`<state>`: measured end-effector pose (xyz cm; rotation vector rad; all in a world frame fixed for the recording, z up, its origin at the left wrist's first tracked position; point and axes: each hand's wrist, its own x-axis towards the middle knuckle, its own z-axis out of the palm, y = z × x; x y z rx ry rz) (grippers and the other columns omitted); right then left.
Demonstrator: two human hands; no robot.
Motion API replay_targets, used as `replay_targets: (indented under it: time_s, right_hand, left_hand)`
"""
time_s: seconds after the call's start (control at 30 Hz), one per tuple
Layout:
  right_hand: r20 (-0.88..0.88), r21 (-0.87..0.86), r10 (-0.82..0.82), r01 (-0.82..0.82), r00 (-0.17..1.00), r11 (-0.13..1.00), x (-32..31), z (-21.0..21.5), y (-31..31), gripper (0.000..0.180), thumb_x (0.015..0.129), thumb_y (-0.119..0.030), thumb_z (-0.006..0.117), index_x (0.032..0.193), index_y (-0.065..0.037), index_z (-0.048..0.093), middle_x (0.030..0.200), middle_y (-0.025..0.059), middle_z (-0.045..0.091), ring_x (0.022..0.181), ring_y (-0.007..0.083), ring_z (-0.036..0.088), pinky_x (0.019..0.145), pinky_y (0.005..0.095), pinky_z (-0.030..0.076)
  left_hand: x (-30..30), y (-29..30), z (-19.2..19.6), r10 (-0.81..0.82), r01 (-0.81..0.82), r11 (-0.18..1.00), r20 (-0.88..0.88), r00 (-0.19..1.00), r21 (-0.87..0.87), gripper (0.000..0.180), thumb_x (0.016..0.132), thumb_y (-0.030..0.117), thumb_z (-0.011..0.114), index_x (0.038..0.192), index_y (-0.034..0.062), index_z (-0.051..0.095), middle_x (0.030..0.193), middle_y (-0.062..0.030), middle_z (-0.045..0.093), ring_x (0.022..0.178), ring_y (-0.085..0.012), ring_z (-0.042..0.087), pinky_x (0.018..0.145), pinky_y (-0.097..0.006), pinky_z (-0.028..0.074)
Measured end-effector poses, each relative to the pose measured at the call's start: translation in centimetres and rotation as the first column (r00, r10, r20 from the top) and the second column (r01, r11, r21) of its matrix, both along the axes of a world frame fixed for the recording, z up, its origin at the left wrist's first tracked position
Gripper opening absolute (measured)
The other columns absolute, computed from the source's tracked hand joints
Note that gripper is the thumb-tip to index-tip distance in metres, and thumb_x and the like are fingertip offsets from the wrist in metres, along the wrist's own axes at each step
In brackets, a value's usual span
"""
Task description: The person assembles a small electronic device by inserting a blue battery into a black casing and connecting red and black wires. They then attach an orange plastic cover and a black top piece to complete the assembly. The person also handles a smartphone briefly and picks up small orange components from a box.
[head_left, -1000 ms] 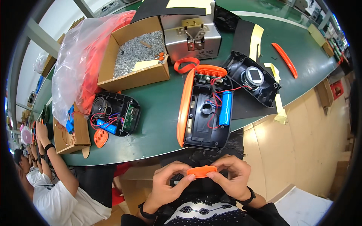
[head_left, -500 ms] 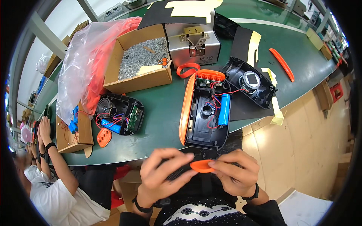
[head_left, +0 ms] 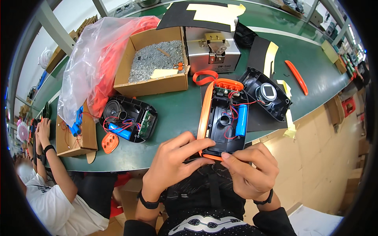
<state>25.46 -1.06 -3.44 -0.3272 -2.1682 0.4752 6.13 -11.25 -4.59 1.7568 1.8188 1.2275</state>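
Note:
A black speaker housing half [head_left: 214, 129] lies at the table's near edge. It holds a blue cylindrical battery [head_left: 241, 120], red and blue wires and a small circuit board, with an orange strip [head_left: 204, 114] along its left side. My left hand [head_left: 177, 157] pinches the housing's near end, index finger inside the rim and thumb at an orange trim piece [head_left: 212, 157]. With thumb and bent fingers, my right hand [head_left: 254, 169] grips that piece's right part against the same end. Fingers cover much of the trim. By wires, the housing joins another black half [head_left: 265, 94] with a round speaker.
Left on the green table [head_left: 173, 106] sits another opened black housing [head_left: 134, 122] beside an orange plate [head_left: 110, 143]. A cardboard box of screws [head_left: 157, 59], a silver machine [head_left: 214, 51] and a plastic bag [head_left: 86, 59] stand behind. A co-worker's arm [head_left: 59, 169] is at left.
Both hands have moved forward from in front of the housing to its near end. The orange trim piece, held in the air before, now sits against that end.

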Motion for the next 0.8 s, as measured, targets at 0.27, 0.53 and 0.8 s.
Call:
replay_targets:
  time_s: [0.27, 0.53, 0.8]
  right_hand:
    - [0.027, -0.017, 0.007, -0.007, 1.000, 1.000, -0.49, -0.19, 0.44, 0.043, 0.058, 0.007, 0.080, 0.099, -0.005, 0.081, 0.081, 0.0046, 0.065, 0.065, 0.0205, 0.056, 0.055, 0.0280, 0.044]
    - [0.046, -0.026, -0.002, 0.003, 0.999, 1.000, -0.37, -0.33, 0.20, 0.040, 0.059, 0.006, 0.082, 0.098, -0.005, 0.081, 0.082, 0.0046, 0.066, 0.066, 0.0207, 0.057, 0.056, 0.0281, 0.045]
    - [0.021, -0.021, -0.002, 0.002, 1.000, 1.000, -0.34, -0.49, 0.15, 0.041, 0.059, 0.006, 0.082, 0.098, -0.006, 0.081, 0.082, 0.0046, 0.066, 0.066, 0.0206, 0.057, 0.056, 0.0280, 0.046]
  left_hand:
    - [-0.24, -0.05, -0.41, -0.009, 0.008, 1.000, 0.032, 0.999, 0.014, 0.044, 0.072, 0.016, 0.089, 0.114, 0.0117, 0.075, 0.080, -0.0057, 0.055, 0.066, -0.0220, 0.056, 0.060, -0.035, 0.046]
    - [-0.33, -0.02, -0.25, -0.011, 0.011, 1.000, 0.046, 0.999, 0.011, 0.051, 0.067, 0.001, 0.086, 0.116, 0.0108, 0.077, 0.079, -0.0061, 0.056, 0.067, -0.0188, 0.056, 0.059, -0.031, 0.044]
    - [-0.38, -0.10, -0.12, -0.015, 0.015, 1.000, 0.054, 0.998, -0.006, 0.053, 0.067, 0.002, 0.086, 0.118, 0.0114, 0.077, 0.079, -0.0063, 0.056, 0.067, -0.0196, 0.055, 0.059, -0.031, 0.044]
